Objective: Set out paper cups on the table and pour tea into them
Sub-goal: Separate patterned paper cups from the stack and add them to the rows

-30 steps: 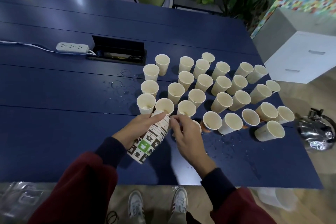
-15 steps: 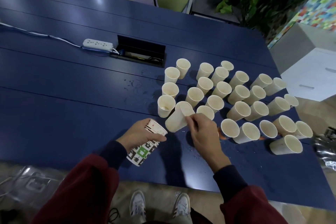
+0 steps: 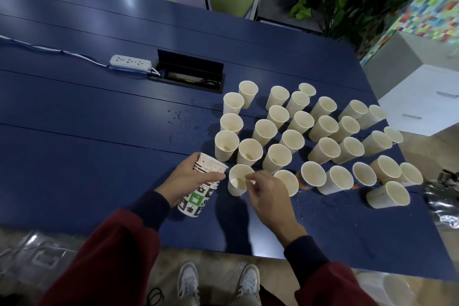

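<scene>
My left hand [image 3: 191, 177] grips a stack of nested patterned paper cups [image 3: 198, 194], tilted with the open end pointing right, just above the blue table [image 3: 99, 156]. My right hand [image 3: 267, 190] pinches the rim of a single paper cup [image 3: 237, 180] that stands upright on the table right beside the stack. Behind it and to the right, several cream paper cups [image 3: 298, 136] stand in loose rows. A shiny metal kettle [image 3: 442, 196] sits at the far right, partly cut off.
A white power strip [image 3: 130, 62] with its cable and an open black cable box [image 3: 190, 71] lie behind the cups. Water drops [image 3: 183, 119] spot the table left of the cups. Green chairs, a plant and a white cabinet [image 3: 422, 99] ring the table.
My right hand pulled one cup off the stack, swung it to the right and stood it upright on the table. The left hand kept hold of the stack.
</scene>
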The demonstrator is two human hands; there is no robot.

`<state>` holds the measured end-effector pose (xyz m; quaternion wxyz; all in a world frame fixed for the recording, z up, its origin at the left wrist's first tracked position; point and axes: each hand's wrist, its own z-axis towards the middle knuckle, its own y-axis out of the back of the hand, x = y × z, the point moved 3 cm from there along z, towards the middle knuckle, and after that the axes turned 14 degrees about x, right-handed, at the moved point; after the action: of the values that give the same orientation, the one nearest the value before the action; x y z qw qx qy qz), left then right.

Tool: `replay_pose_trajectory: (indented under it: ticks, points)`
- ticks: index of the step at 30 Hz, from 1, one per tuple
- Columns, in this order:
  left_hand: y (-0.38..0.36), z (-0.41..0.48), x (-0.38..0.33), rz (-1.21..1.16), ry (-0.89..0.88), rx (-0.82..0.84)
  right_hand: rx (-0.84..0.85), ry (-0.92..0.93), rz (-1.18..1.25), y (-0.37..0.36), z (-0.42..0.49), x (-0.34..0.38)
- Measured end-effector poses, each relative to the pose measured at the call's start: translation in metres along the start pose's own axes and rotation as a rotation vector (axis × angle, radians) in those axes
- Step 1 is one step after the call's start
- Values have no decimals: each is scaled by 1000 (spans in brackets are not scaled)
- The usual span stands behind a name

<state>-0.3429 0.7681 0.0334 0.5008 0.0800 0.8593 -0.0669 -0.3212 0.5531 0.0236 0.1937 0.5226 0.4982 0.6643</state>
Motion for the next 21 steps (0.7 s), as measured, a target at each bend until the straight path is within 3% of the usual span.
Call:
replay_pose_trajectory:
  ticks: [4, 9, 21]
  points:
    - [-2, 6, -14, -1, -97, 63, -111, 85, 102, 32, 21, 29]
    - [-15, 18, -41, 94, -252, 104, 20, 163, 147, 47, 47, 56]
    - [16, 47, -67, 30, -150, -194, 4, 252, 378, 94, 145, 36]
